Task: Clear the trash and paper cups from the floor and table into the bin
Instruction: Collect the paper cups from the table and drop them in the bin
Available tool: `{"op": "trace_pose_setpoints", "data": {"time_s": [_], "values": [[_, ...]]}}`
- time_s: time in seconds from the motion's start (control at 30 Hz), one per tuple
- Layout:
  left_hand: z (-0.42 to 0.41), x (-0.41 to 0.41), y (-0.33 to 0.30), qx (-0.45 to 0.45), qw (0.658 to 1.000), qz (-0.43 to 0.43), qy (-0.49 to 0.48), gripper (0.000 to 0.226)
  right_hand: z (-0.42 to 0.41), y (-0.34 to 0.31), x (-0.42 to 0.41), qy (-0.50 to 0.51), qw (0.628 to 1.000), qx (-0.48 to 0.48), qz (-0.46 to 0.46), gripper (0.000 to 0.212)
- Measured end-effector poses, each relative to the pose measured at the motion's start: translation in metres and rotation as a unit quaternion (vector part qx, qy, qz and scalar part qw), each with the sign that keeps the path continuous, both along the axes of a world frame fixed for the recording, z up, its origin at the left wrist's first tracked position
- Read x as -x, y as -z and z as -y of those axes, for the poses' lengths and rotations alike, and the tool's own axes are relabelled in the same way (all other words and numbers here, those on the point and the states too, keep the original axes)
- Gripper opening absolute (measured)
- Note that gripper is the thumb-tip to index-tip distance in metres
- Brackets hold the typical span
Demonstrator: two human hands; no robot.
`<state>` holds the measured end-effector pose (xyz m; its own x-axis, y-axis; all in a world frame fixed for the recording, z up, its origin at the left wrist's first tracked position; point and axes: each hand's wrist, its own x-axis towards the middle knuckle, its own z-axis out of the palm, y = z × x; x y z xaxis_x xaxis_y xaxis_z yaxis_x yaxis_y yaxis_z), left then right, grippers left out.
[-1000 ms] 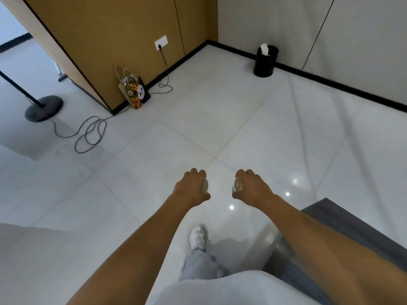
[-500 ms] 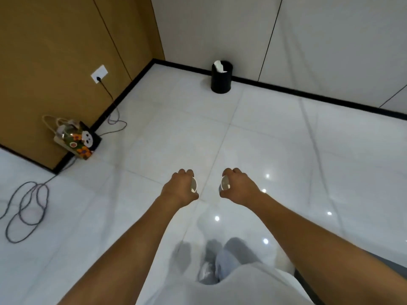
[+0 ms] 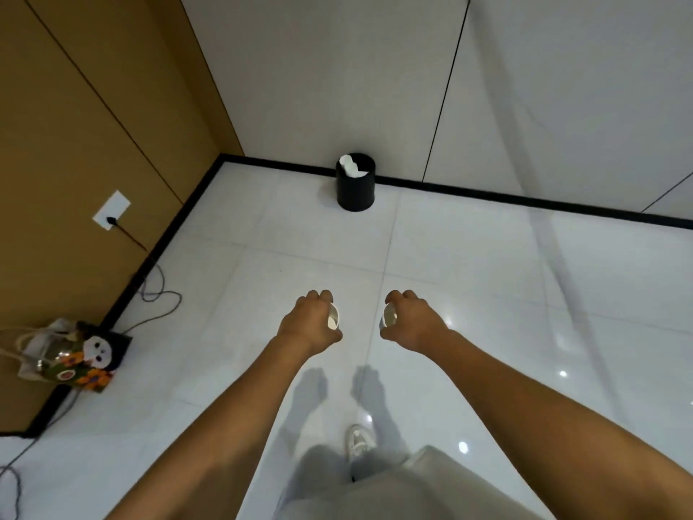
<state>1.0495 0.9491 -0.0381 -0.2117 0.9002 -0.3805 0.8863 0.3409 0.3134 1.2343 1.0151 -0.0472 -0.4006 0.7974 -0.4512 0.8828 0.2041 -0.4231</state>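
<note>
My left hand (image 3: pixel 309 320) grips a white paper cup (image 3: pixel 333 317), of which only the rim end shows past my fingers. My right hand (image 3: pixel 411 319) grips a second white paper cup (image 3: pixel 389 316) in the same way. Both hands are held out in front of me above the white tiled floor. A black round bin (image 3: pixel 355 189) stands straight ahead against the far wall, with crumpled white paper (image 3: pixel 350 167) sticking up inside it. The bin is well beyond both hands.
A patterned tote bag (image 3: pixel 67 356) leans on the wooden wall at left. A black cable (image 3: pixel 157 290) runs from a wall socket (image 3: pixel 111 210) across the floor by the skirting. My shoe (image 3: pixel 359 441) shows below.
The view has swung left and moved forward: the bin now sits centred and closer, the bag has slid to the lower left. Both hands keep their cups.
</note>
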Motion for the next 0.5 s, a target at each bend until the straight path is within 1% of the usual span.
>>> {"op": "trace_pose_setpoints", "data": {"time_s": [0.13,0.17,0.2,0.27,0.4,0.5], "values": [[-0.081,0.057,-0.007,-0.008,1.0,-0.004,-0.002,0.05,-0.082,-0.007,0.055,-0.002,1.0,-0.01,-0.006,0.057],[-0.086,0.06,-0.008,-0.005,1.0,-0.002,-0.003,0.051,-0.086,-0.009,0.059,-0.002,1.0,-0.008,-0.004,0.057],[-0.124,0.089,-0.004,-0.009,1.0,-0.002,-0.004,0.051,-0.125,-0.004,0.086,0.003,1.0,-0.013,-0.004,0.056],[-0.151,0.108,-0.003,-0.008,1.0,-0.006,0.005,0.05,-0.152,-0.005,0.103,0.0,1.0,-0.013,-0.001,0.056],[-0.252,0.177,0.006,-0.019,1.0,-0.002,0.009,0.052,-0.247,0.005,0.166,0.022,1.0,-0.017,-0.009,0.057],[-0.322,0.218,0.004,-0.027,0.999,-0.012,0.037,0.05,-0.31,0.003,0.205,0.044,0.999,-0.006,-0.014,0.058]]}}
